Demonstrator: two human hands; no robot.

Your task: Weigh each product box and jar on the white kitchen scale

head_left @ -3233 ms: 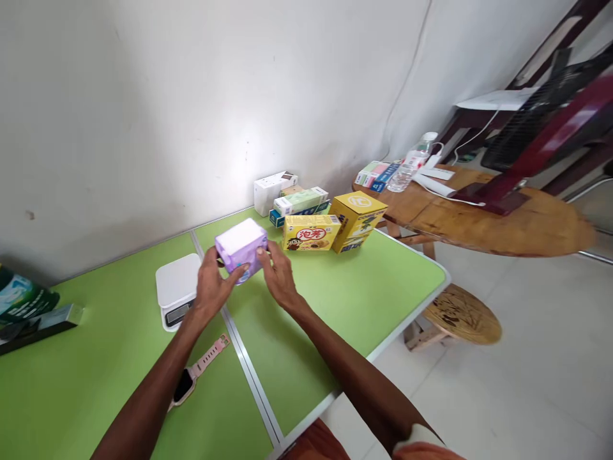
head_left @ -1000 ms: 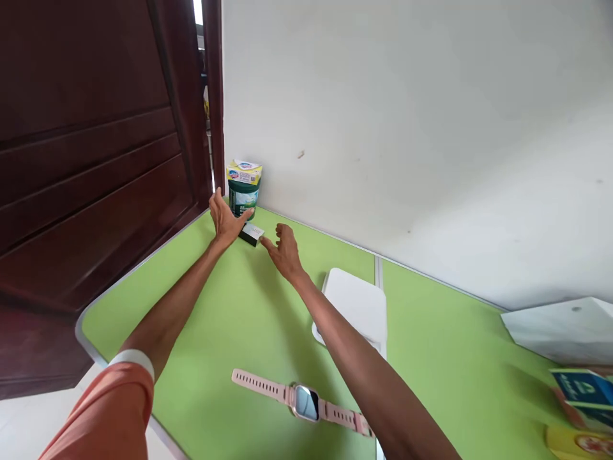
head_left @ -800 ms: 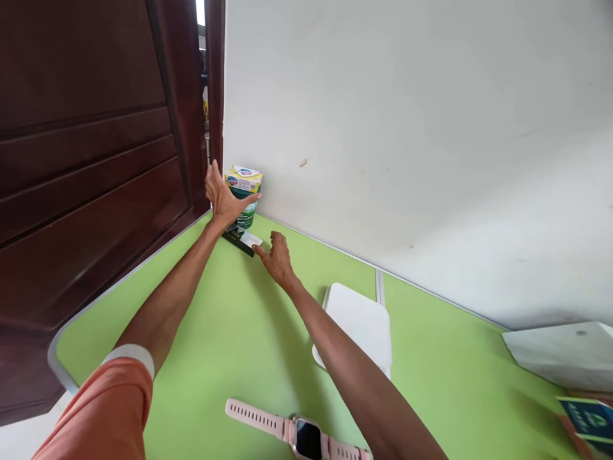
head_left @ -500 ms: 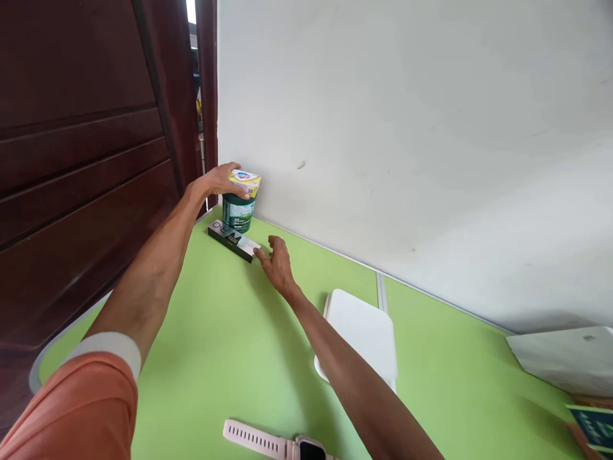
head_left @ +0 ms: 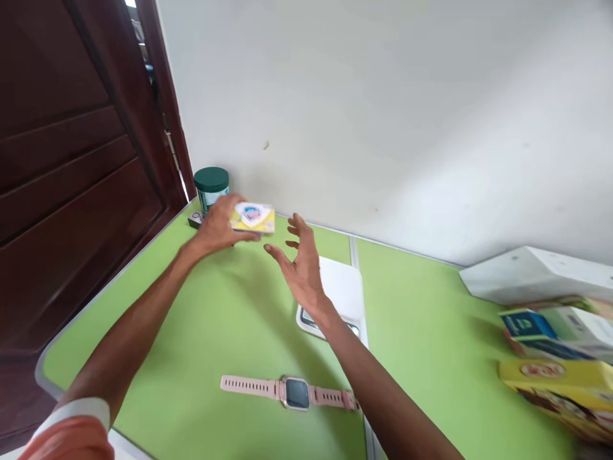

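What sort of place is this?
Probably a room in a home, though I can't be sure: a green table stands against a plain wall, near a dark panelled door, with a pink-strapped watch lying on it.

The single view looks forward and down from the person's head, over the bare left hand [head_left: 218, 223] and bare right hand [head_left: 305, 268], at the smooth green pale-edged table [head_left: 416, 358] near below; the plain white wall [head_left: 335, 115] faces it, the dark reddish-brown panelled wooden door [head_left: 62, 153] standing at left.
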